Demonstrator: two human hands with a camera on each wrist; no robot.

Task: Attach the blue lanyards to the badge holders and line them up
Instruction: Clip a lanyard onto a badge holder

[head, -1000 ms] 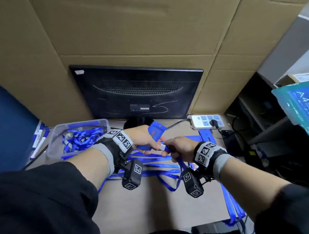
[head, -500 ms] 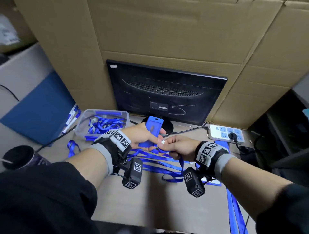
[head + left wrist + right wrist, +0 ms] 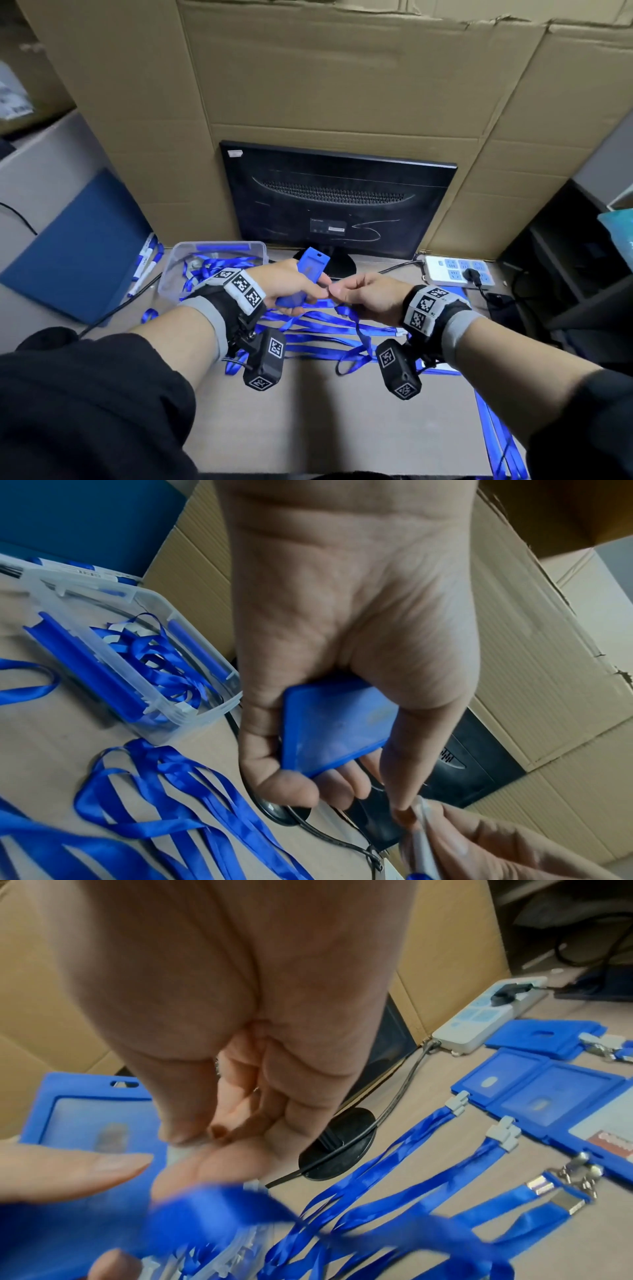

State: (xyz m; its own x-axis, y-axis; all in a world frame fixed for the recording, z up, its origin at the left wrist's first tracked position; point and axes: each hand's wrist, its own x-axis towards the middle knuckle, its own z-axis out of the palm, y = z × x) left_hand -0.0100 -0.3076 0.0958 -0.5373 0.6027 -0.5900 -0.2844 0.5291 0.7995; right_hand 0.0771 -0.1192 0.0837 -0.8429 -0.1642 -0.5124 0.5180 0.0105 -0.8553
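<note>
With the left hand (image 3: pixel 291 286) gripping the badge holder (image 3: pixel 310 274) and the right hand (image 3: pixel 368 296) pinching a lanyard (image 3: pixel 358 329) clip end, the clip is risking slipping free or the trailing strap snagging the loose lanyards on the bench (image 3: pixel 308 428).

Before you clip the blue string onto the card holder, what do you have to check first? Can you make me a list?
1. Left hand grips the badge holder: ok.
2. The holder's slot points up, free of the fingers: ok, it shows in the head view.
3. Right hand pinches the lanyard end: ok.
4. Clip open and ready: cannot tell, the hands hide it and the wrist views are blurred.
5. Lanyard free of the other lanyards on the desk: cannot tell, it trails down among them.
6. Clip already at the slot: not ok, the hands meet lower down the holder.
</note>
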